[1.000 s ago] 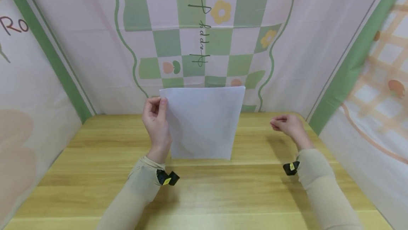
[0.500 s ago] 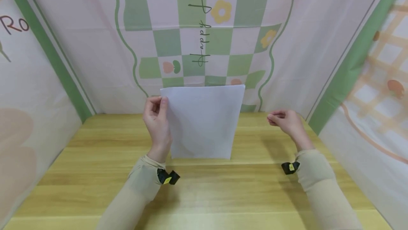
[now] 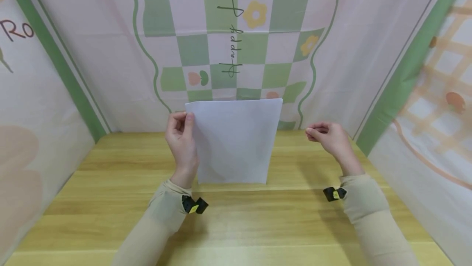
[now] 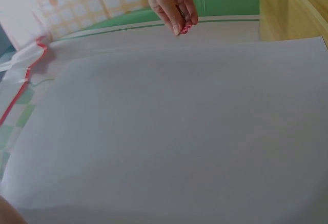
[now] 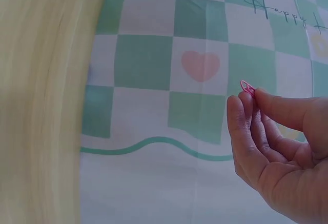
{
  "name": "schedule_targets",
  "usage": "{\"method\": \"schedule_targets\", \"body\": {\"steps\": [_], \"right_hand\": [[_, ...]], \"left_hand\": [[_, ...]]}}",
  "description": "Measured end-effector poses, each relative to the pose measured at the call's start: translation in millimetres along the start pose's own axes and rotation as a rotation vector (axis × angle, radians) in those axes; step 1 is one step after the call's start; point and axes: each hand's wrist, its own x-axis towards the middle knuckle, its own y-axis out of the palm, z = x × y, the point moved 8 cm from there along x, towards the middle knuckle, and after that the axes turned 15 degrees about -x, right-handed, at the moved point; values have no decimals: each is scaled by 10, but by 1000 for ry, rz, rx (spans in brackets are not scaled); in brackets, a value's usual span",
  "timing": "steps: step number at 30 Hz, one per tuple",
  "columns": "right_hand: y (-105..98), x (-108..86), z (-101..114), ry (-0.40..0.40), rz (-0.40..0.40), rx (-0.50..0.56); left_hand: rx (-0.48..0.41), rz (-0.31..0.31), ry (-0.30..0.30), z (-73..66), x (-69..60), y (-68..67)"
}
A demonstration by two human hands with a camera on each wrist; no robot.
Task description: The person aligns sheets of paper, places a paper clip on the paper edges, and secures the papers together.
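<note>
A white sheet of paper [image 3: 236, 143], perhaps more than one sheet, stands upright with its lower edge at the tabletop. My left hand [image 3: 182, 143] pinches its left edge near the upper corner, thumb in front. To the right of the paper and apart from it, my right hand [image 3: 332, 137] is held above the table. Between its thumb and fingertips is a small pink paper clip [image 5: 247, 87], with its looped end sticking out in the right wrist view. In the left wrist view, the paper fills most of the picture and the right hand [image 4: 171, 1] shows beyond it.
The wooden table [image 3: 236, 225] reaches back to a hanging cloth [image 3: 254, 53] with green checks and flowers. Printed cloth walls [image 3: 40, 106] enclose the table on both sides. Each wrist carries a small black camera [image 3: 194, 205].
My right hand has moved a little to the left, toward the paper, and slightly up, with the paper clip. The left hand and the paper have stayed nearly still.
</note>
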Motion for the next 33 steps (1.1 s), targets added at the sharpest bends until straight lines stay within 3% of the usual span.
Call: {"method": "schedule_targets", "body": {"steps": [33], "right_hand": [[-119,-247,513,-89,-109,124]], "left_hand": [[-15,-23,14,-3,4,-9]]}}
